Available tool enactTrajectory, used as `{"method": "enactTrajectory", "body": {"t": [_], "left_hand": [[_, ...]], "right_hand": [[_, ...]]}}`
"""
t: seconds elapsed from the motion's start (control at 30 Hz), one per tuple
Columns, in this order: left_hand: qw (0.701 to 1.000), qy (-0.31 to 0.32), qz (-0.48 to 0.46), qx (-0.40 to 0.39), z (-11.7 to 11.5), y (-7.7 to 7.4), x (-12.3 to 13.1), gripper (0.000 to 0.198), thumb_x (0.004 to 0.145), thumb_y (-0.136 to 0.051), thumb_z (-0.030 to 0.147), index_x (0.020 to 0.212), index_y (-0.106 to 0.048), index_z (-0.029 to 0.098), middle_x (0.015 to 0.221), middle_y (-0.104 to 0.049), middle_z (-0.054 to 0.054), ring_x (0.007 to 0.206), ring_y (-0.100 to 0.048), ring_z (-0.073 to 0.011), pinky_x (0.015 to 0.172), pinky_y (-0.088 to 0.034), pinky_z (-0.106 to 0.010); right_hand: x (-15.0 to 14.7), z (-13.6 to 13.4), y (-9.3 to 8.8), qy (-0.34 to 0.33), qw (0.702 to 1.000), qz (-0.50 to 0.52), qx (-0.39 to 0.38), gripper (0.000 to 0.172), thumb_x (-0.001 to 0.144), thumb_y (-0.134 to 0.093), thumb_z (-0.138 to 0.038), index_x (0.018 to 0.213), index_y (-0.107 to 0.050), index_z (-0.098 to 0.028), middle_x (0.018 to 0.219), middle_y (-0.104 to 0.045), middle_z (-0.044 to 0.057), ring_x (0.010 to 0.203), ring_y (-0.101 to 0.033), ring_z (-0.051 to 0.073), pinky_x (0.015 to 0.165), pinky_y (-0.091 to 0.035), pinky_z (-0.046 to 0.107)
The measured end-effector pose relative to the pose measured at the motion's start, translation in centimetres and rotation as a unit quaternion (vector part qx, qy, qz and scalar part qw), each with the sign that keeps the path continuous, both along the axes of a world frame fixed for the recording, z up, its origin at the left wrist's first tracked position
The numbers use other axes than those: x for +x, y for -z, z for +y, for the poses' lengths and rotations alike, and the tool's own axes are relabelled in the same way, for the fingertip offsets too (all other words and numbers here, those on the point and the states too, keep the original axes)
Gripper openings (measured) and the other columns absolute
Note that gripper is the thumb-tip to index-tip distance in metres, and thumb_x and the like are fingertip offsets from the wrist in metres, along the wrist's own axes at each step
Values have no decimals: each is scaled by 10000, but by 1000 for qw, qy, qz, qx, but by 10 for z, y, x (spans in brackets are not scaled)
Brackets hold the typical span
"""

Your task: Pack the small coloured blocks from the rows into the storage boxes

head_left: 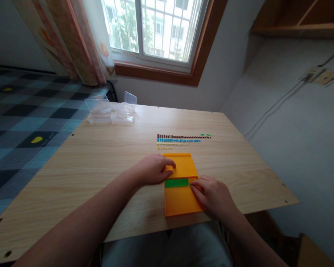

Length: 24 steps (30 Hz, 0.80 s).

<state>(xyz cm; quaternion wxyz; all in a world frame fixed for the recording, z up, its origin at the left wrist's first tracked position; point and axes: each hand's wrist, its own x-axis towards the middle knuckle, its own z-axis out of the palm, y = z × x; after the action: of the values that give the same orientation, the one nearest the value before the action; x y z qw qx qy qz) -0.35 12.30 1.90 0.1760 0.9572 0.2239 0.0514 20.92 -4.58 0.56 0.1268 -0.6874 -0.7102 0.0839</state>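
An orange-yellow flat case (183,202) lies open in front of me, with a raised bar between its far and near halves. Along the top of the near half runs a bright green band (176,183), flush with the left side. My left hand (156,168) rests over the left edge of the far half, thumb and index finger apart on its surface. My right hand (211,191) reaches over the right side of the near half. Its thumb and fingertip pinch together just beyond the band's right end; whatever is between them is too small to make out.
Beyond the case are rows of tiny pieces: dark brown (178,137), blue (172,140), pale and yellow (164,148). A few green bits (202,134) lie behind. Clear plastic boxes (111,113) stand at the table's far left. A wall borders the right.
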Motion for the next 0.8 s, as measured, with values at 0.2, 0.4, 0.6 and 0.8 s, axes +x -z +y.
{"method": "enactTrajectory", "body": {"t": [0.2, 0.4, 0.6, 0.8], "left_hand": [[1000, -1, 4, 3, 0, -1, 0, 289, 903, -586, 313, 1132, -753, 259, 954, -776, -58, 858, -702, -242, 773, -499, -334], [1000, -2, 10, 9, -1, -1, 0, 293, 909, -584, 320, 1142, -752, 263, 963, -779, -57, 872, -704, -243, 769, -498, -331], [1000, -1, 3, 9, -1, -1, 0, 291, 906, -586, 320, 1136, -755, 263, 954, -779, -54, 861, -705, -239, 753, -496, -326], [1000, -1, 6, 7, -1, -1, -1, 294, 904, -592, 321, 1143, -753, 262, 966, -781, -56, 861, -702, -239, 773, -502, -333]], "right_hand": [[-3, 2, -4, 0, 1000, 7, -8, 205, 982, -576, -244, 934, -775, -260, 961, -761, 22, 903, -695, 216, 750, -463, 296], [-4, 2, -4, 1, 1000, 16, -15, 216, 997, -561, -255, 986, -776, -255, 998, -763, 19, 912, -702, 209, 763, -477, 297], [-4, 0, -3, 4, 1000, 12, -19, 218, 989, -565, -268, 943, -777, -250, 957, -760, 24, 886, -697, 204, 745, -470, 290], [-8, 2, -6, 19, 1000, 2, -19, 208, 988, -571, -271, 941, -771, -242, 968, -764, 30, 887, -701, 210, 730, -459, 288]]}}
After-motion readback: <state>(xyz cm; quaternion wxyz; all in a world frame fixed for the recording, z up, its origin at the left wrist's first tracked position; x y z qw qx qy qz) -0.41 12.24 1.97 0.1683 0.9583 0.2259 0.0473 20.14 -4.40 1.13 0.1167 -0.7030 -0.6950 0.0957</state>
